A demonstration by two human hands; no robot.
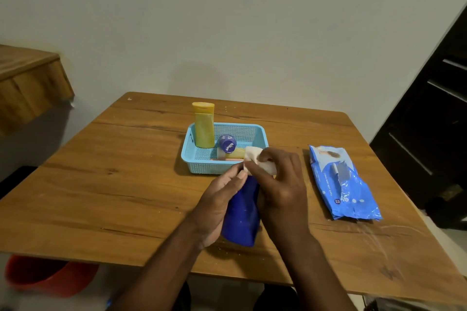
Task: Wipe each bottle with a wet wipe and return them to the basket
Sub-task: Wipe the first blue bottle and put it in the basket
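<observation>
Bottles are the business, and one of them, the dark blue bottle (242, 212), is in hand, lifted just above the table (101, 184) on the person's side of the basket (202, 165). The left hand (217, 204) curls round its left flank, thumb reaching up near the neck, seemingly to steady it against the rubbing. The right hand (280, 184) pinches a bunched white wet wipe (260, 161) over the bottle's top end, fingers folded round the cloth, so the cap area looks to be the part under cleaning.

The blue bottle's long axis runs away from the person: base toward the wrists, top toward the basket, tipped slightly right.

Just beyond the fingertips sits the pale blue basket. A yellow bottle (204, 125) stands upright in its far left corner; a small purple-capped bottle (227, 144) lies on its side in the middle, cap facing the viewer; something pale yellow lies behind the wipe, mostly hidden.

Right of the right hand, well apart, the blue wipes pack (341, 182) lies flat, handy for a fresh wipe.
</observation>
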